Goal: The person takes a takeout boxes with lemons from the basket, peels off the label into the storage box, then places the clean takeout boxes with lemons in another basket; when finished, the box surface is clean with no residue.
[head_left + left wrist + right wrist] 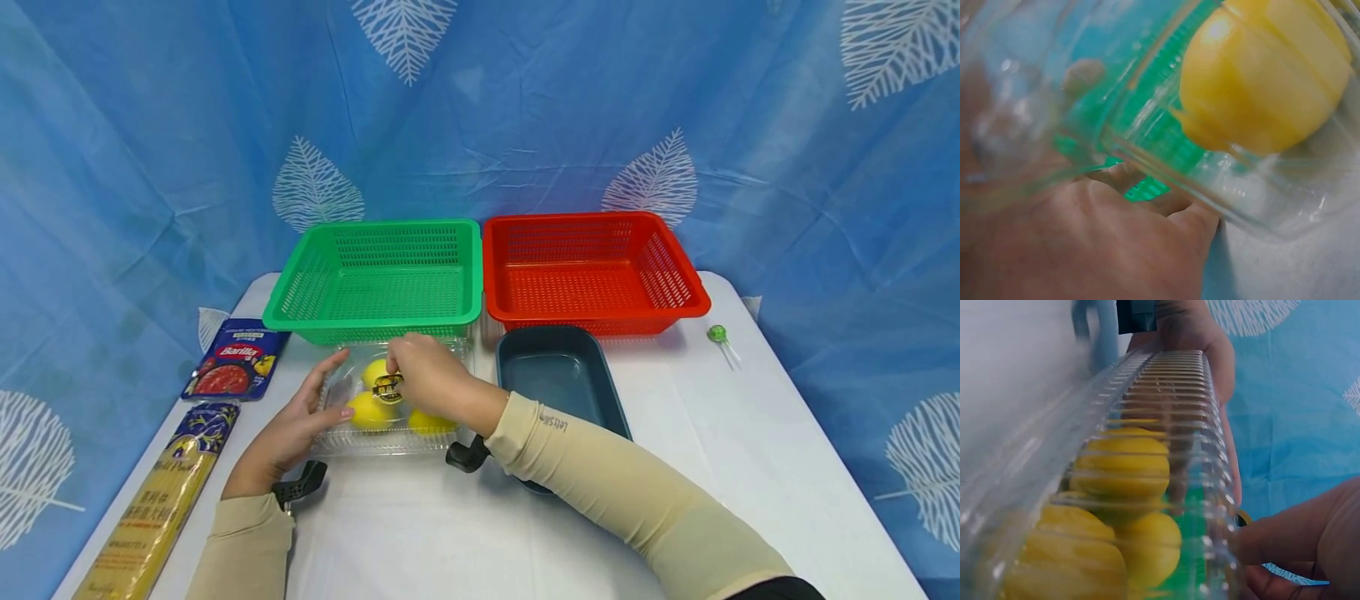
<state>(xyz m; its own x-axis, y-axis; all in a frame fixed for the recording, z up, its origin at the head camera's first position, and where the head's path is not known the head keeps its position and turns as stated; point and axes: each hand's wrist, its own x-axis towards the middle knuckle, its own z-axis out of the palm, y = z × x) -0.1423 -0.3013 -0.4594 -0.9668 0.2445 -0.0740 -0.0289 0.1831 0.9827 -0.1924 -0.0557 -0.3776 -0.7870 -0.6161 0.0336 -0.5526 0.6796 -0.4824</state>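
Observation:
A clear plastic box (pixel 390 437) with several yellow lemons (pixel 369 410) lies on the white table (pixel 675 467), just in front of the green basket (pixel 375 279). My left hand (pixel 330 387) rests against the box's left end, fingers stretched along the side and thumb on the lid. My right hand (pixel 397 371) lies on top of the box, its fingers curled and pinching the lid by the dark label (pixel 387 388). The left wrist view shows a lemon (pixel 1266 81) through the clear wall above my palm (pixel 1085 244). In the right wrist view, fingers (pixel 1297 537) touch the ribbed lid (pixel 1166 394) over the lemons (pixel 1122 462).
A red basket (pixel 592 271) stands right of the green one. A dark blue tray (pixel 558 375) sits right of the box, partly under my right forearm. A sauce pouch (pixel 236 360) and a spaghetti pack (pixel 157 500) lie at the left edge, a green lollipop (pixel 718 335) at the far right.

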